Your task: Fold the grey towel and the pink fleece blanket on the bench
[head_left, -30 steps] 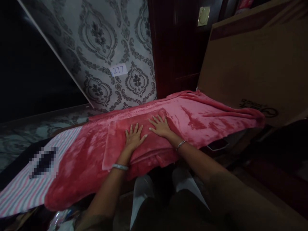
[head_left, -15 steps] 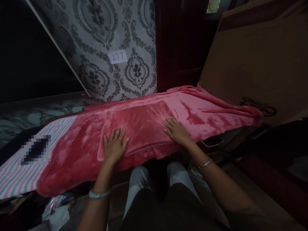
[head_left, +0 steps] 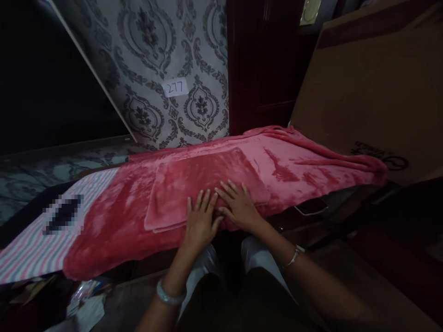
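A folded piece of pink plush cloth (head_left: 176, 184) lies flat on a larger pink-red plush blanket (head_left: 114, 221). My left hand (head_left: 201, 220) rests palm down on the folded cloth's near edge, its fingers stretched out. Close beside it, my right hand (head_left: 238, 205) lies flat on the same cloth with fingers spread. The two hands nearly touch at the thumbs. Neither hand grips anything. The cloth's near edge is partly hidden under the hands.
At the left end lies a striped cloth (head_left: 31, 249) with a blurred dark patch. A large cardboard box (head_left: 367, 92) leans at the right. Patterned wallpaper bears a paper label (head_left: 175, 86) reading 277. A dark screen-like panel (head_left: 51, 83) stands at the left.
My left hand has slid right from the cloth's left side, and my right hand has moved left and nearer to me. Both are now together at the near edge. The view has shifted slightly.
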The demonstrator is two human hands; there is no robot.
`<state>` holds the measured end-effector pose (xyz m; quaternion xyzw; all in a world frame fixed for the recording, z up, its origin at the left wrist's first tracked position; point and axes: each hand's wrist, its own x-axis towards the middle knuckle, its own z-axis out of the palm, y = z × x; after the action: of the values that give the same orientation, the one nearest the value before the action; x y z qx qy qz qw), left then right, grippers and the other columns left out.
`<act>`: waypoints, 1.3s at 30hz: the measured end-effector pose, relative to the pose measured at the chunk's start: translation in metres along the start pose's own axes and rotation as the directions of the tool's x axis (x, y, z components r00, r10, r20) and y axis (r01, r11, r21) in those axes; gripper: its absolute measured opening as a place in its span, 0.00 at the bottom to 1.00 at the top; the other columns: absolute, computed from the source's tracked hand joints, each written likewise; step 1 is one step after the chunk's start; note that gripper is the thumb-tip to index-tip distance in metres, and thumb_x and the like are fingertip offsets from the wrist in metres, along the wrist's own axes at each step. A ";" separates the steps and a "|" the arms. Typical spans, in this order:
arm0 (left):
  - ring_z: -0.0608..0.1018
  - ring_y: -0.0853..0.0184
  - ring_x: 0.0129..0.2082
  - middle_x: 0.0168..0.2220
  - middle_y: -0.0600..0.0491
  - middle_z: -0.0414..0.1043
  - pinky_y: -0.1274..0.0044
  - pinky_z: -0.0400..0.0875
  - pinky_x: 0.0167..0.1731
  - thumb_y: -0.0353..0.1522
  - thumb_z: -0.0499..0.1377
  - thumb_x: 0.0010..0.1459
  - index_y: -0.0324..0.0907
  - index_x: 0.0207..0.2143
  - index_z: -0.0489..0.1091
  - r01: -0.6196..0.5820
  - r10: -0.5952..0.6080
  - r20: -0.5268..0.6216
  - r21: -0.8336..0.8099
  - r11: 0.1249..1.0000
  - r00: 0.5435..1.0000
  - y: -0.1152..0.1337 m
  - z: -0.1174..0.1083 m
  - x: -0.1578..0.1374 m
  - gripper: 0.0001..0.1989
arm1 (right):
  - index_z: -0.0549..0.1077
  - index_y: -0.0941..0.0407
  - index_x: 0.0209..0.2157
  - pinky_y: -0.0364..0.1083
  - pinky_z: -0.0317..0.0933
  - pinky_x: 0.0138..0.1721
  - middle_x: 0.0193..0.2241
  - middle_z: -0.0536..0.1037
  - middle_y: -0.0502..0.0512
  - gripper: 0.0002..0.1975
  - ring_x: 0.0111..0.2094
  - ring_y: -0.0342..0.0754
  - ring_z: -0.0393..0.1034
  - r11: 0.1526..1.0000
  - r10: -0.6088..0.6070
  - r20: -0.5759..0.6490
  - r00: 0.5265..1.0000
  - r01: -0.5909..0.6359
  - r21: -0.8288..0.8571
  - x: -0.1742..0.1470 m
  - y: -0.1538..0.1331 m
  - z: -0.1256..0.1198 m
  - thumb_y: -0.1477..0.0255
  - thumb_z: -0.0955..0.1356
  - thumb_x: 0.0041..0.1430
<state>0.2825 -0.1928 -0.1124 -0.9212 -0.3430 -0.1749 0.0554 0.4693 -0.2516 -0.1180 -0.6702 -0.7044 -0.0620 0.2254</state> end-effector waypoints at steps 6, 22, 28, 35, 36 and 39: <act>0.56 0.50 0.72 0.72 0.43 0.52 0.46 0.44 0.69 0.31 0.56 0.63 0.44 0.70 0.58 0.004 0.001 -0.078 0.060 0.998 0.997 0.011 0.038 -0.018 0.32 | 0.64 0.48 0.68 0.62 0.36 0.70 0.70 0.59 0.55 0.29 0.71 0.56 0.47 0.999 -0.028 -0.083 0.996 0.025 -0.039 -0.018 0.001 0.033 0.66 0.65 0.67; 0.60 0.49 0.70 0.70 0.43 0.58 0.46 0.46 0.69 0.31 0.54 0.63 0.43 0.68 0.61 0.040 -0.039 -0.116 0.006 0.999 0.992 0.014 0.042 -0.016 0.30 | 0.71 0.50 0.63 0.61 0.38 0.70 0.65 0.67 0.56 0.25 0.68 0.56 0.54 1.000 0.023 -0.144 0.989 -0.024 -0.008 -0.015 -0.005 0.036 0.69 0.66 0.66; 0.61 0.50 0.70 0.69 0.44 0.59 0.46 0.46 0.69 0.31 0.54 0.63 0.43 0.67 0.62 0.039 -0.040 -0.143 -0.006 0.999 0.989 0.015 0.042 -0.015 0.30 | 0.71 0.50 0.63 0.62 0.38 0.70 0.65 0.68 0.55 0.25 0.68 0.56 0.54 1.000 0.030 -0.145 0.989 -0.029 0.005 -0.016 -0.006 0.036 0.70 0.66 0.65; 0.61 0.49 0.70 0.69 0.43 0.59 0.46 0.49 0.68 0.31 0.54 0.63 0.42 0.67 0.62 0.025 -0.024 -0.163 0.005 1.000 0.986 0.014 0.042 -0.017 0.30 | 0.69 0.49 0.65 0.63 0.38 0.69 0.66 0.66 0.56 0.27 0.68 0.57 0.53 1.000 0.019 -0.137 0.990 -0.020 -0.008 -0.017 -0.006 0.036 0.71 0.66 0.64; 0.60 0.49 0.70 0.69 0.43 0.59 0.46 0.49 0.68 0.31 0.54 0.63 0.42 0.68 0.62 0.027 -0.026 -0.160 0.004 1.000 0.987 0.014 0.042 -0.017 0.30 | 0.69 0.49 0.65 0.63 0.39 0.69 0.66 0.66 0.56 0.27 0.68 0.57 0.53 1.000 0.018 -0.133 0.991 -0.020 -0.012 -0.017 -0.005 0.036 0.71 0.66 0.64; 0.60 0.50 0.70 0.69 0.44 0.59 0.47 0.48 0.69 0.30 0.55 0.62 0.44 0.68 0.62 0.044 -0.043 -0.149 0.004 0.999 0.988 0.015 0.042 -0.016 0.30 | 0.68 0.49 0.65 0.63 0.39 0.69 0.66 0.65 0.56 0.27 0.68 0.57 0.53 0.999 0.021 -0.130 0.991 -0.024 -0.022 -0.016 -0.006 0.036 0.70 0.66 0.64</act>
<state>0.2928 -0.2044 -0.1573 -0.8977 -0.3585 -0.2433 0.0805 0.4548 -0.2527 -0.1554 -0.6754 -0.6797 -0.1113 0.2634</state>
